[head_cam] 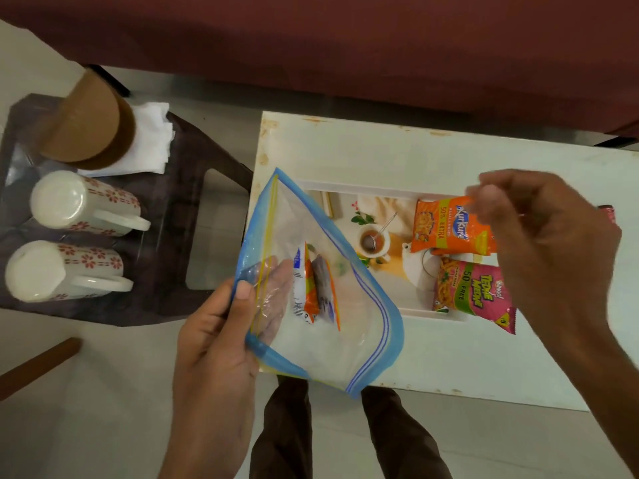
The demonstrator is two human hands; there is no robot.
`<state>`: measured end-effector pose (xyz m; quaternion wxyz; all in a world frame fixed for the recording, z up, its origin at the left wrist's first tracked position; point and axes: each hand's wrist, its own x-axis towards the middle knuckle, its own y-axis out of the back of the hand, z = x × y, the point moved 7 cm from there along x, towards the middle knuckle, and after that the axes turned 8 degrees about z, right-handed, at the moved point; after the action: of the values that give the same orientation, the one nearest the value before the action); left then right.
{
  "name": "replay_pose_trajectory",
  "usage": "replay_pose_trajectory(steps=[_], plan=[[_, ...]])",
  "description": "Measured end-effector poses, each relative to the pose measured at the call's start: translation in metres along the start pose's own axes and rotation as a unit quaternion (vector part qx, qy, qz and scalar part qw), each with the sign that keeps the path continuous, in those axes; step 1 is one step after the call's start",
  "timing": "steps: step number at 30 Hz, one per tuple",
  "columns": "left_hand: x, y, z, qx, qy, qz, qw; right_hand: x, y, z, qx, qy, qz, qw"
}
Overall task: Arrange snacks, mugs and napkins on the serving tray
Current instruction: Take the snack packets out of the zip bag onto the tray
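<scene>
My left hand grips the open mouth of a clear zip bag with blue edges; a couple of small snack packets lie inside it. My right hand pinches the top right corner of an orange snack packet resting on the serving tray, which has a tea picture printed on it. A pink snack packet lies on the tray just below the orange one. Two flowered white mugs lie on their sides on a dark stool at the left. White napkins sit behind them.
The tray rests on a white table. The dark stool also carries a brown round container. A red packet edge shows behind my right hand. A maroon sofa runs along the back. My legs stand below the table edge.
</scene>
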<state>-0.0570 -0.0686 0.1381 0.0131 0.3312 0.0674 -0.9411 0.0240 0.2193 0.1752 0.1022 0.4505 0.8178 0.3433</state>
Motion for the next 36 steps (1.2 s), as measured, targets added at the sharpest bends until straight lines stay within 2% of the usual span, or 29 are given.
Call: replay_pose_trajectory(steps=[2,4,6,8,10,12,14,17,22,28,30,33,36], plan=[[-0.003,-0.004,0.001,0.008,-0.008,-0.004,1.000,-0.033,-0.006,-0.057,0.051,0.066,-0.105,0.991],[-0.007,-0.008,0.003,0.021,-0.019,-0.014,0.999,-0.068,-0.030,-0.097,0.006,0.153,-0.264,0.952],[-0.011,-0.010,0.003,0.057,-0.031,-0.020,0.998,-0.105,-0.068,-0.103,-0.113,0.203,-0.453,0.861],[-0.016,-0.010,0.004,0.094,-0.046,-0.032,0.994,-0.128,-0.097,-0.082,-0.244,0.218,-0.538,0.777],[-0.021,-0.012,0.006,0.123,-0.065,-0.046,0.989,-0.135,-0.119,-0.073,-0.320,0.254,-0.532,0.742],[-0.025,-0.013,0.008,0.146,-0.083,-0.046,0.985,-0.141,-0.136,-0.062,-0.362,0.329,-0.495,0.718],[-0.027,-0.012,0.008,0.151,-0.088,-0.037,0.984,-0.149,-0.148,-0.045,-0.404,0.402,-0.471,0.673],[-0.027,-0.010,0.002,0.154,-0.080,-0.037,0.984,-0.155,-0.155,-0.029,-0.427,0.483,-0.445,0.622],[-0.026,-0.003,-0.006,0.156,-0.072,-0.012,0.985,-0.150,-0.152,-0.039,-0.335,0.550,-0.452,0.617],[-0.020,0.004,-0.004,0.111,-0.070,-0.013,0.991,-0.140,-0.125,-0.087,-0.242,0.591,-0.418,0.646],[-0.018,0.007,-0.002,0.106,-0.074,-0.016,0.991,-0.138,-0.111,-0.103,-0.228,0.584,-0.426,0.652],[-0.015,0.011,-0.002,0.066,-0.051,-0.032,0.996,-0.133,-0.083,-0.120,-0.224,0.545,-0.487,0.645],[-0.010,0.016,-0.004,0.054,-0.025,-0.027,0.998,-0.118,-0.051,-0.131,-0.217,0.461,-0.500,0.700]])
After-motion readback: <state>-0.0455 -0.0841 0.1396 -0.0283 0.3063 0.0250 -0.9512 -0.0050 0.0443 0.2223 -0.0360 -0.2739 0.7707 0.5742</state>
